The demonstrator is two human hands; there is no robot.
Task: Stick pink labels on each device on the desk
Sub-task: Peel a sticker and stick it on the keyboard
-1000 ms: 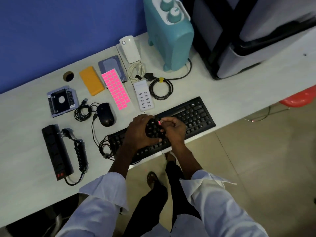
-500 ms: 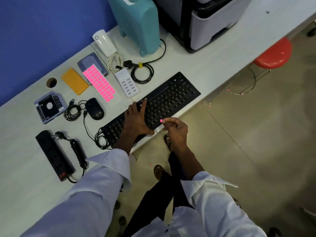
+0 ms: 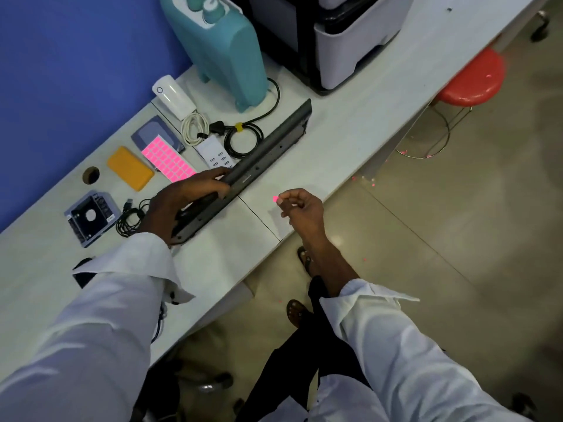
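My left hand grips the black keyboard and holds it tipped up on its long edge, underside toward me. A small pink label sits pinched at the fingertips of my right hand, just right of the keyboard and above the desk's front edge. The sheet of pink labels lies behind the keyboard, partly over a grey drive. The mouse is hidden behind my left hand.
On the white desk lie an orange case, a drive caddy, coiled cables, a white USB hub, a white device, a teal appliance and a printer. A red stool stands at right.
The keyboard lay flat with my left hand on it; now it is tipped up on its edge. My right hand, still pinching the label, has moved out to the right.
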